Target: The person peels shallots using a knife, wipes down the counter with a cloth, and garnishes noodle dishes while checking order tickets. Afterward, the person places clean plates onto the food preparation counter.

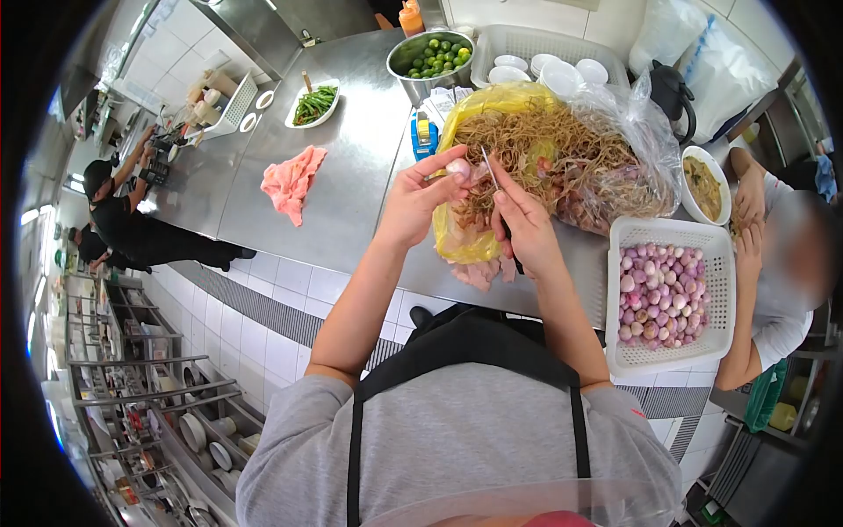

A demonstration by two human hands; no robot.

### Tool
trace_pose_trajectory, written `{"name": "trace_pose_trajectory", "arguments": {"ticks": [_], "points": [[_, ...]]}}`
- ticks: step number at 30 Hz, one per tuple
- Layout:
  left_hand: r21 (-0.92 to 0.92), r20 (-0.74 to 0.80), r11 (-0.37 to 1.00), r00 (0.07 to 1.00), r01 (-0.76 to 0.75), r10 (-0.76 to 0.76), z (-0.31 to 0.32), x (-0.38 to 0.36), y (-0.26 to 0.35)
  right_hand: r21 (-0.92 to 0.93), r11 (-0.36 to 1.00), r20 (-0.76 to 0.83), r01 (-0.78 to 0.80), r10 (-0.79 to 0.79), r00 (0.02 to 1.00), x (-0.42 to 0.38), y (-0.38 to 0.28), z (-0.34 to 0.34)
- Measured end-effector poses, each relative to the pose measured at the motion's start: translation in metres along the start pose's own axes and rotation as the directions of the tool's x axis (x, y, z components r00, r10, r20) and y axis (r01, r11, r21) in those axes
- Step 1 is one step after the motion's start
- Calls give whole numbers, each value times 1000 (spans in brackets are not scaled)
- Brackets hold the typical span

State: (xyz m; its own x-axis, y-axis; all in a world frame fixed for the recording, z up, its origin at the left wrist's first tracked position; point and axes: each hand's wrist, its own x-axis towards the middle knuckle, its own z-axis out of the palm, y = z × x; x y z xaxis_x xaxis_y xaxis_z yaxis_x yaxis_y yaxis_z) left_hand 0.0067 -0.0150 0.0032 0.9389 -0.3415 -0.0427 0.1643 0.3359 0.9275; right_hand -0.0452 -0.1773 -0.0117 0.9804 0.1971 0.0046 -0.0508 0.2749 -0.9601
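My left hand (420, 195) pinches a pale pink shallot (457, 167) between thumb and fingers. In my right hand (529, 220) is a small knife (491, 169), its thin blade pointing up beside the shallot and its dark handle under my fingers. Both hands are over a yellow plastic bag (450, 132), opened out and heaped with dry brown roots and stalks (527, 132). A clear plastic bag (634, 123) with more reddish shallots and roots adjoins it on the right. Peeled shallots (663, 294) fill a white perforated basket (622, 351) to the right of my right arm.
Behind the bags stand a steel bowl of green citrus (406, 83) and a crate of small white dishes (518, 39). A blue tape dispenser (425, 136), a pink cloth (294, 184) and a plate of green beans (314, 105) lie leftward. A co-worker (781, 255) is at the right.
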Motion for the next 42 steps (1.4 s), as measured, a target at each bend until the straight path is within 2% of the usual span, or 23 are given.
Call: {"name": "trace_pose_trajectory", "arguments": {"ticks": [2, 5, 10, 12, 14, 15, 16, 17, 18, 20, 23, 28, 32, 34, 37, 42], "points": [[127, 12, 990, 998, -66, 65, -2, 2, -1, 2, 1000, 34, -21, 20, 999, -2, -4, 3], [158, 40, 983, 996, -91, 86, -4, 3, -1, 1, 1000, 36, 5, -5, 999, -2, -4, 11], [238, 36, 962, 991, -130, 125, -3, 1, 1, -110, 988, 73, 109, -102, 992, 3, 5, 13], [245, 42, 959, 990, -144, 138, -3, 1, 1, -53, 995, 64, 79, -76, 995, 2, 8, 12], [176, 66, 977, 991, -125, 115, -4, 2, 1, 2, 999, 61, 52, -52, 997, 3, 6, 10], [175, 65, 976, 991, -127, 117, -4, 2, 2, 186, 982, 94, -35, 17, 995, 1, 4, 8], [22, 65, 997, 996, -69, 67, -4, 1, 2, 359, 925, 139, -126, 80, 987, 0, 3, 7], [-132, 73, 991, 997, -6, 16, -4, 1, 3, 359, 925, 139, -127, 81, 987, 0, 4, 7], [-132, 73, 991, 997, -5, 15, -3, 1, 2, 379, 916, 146, -134, 83, 986, 1, 6, 8], [-244, 57, 970, 998, -15, 29, 1, 1, 1, 399, 906, 150, -139, 85, 985, 0, 7, 8], [-198, 59, 977, 994, -79, 93, 5, 2, -3, 308, 945, 130, -106, 69, 989, -1, 3, 10], [-152, 77, 988, 997, -18, 30, -7, 3, 0, 225, 974, -89, -12, 33, 996, 6, 3, -8], [-145, 70, 989, 997, -4, 14, -8, 3, 2, 143, 989, -84, -27, 39, 996, 5, 8, -6], [-120, 41, 993, 999, -17, 22, -6, 4, 2, 57, 998, -22, 11, -9, 1000, 2, 5, 5], [-63, -9, 997, 999, -43, 42, -5, 5, 1, -44, 999, 35, -21, 22, 999, 4, 4, 2], [33, -28, 996, 996, -80, 81, -4, 6, -3, -36, 999, 64, 20, -18, 998, 2, 1, 13]]}}
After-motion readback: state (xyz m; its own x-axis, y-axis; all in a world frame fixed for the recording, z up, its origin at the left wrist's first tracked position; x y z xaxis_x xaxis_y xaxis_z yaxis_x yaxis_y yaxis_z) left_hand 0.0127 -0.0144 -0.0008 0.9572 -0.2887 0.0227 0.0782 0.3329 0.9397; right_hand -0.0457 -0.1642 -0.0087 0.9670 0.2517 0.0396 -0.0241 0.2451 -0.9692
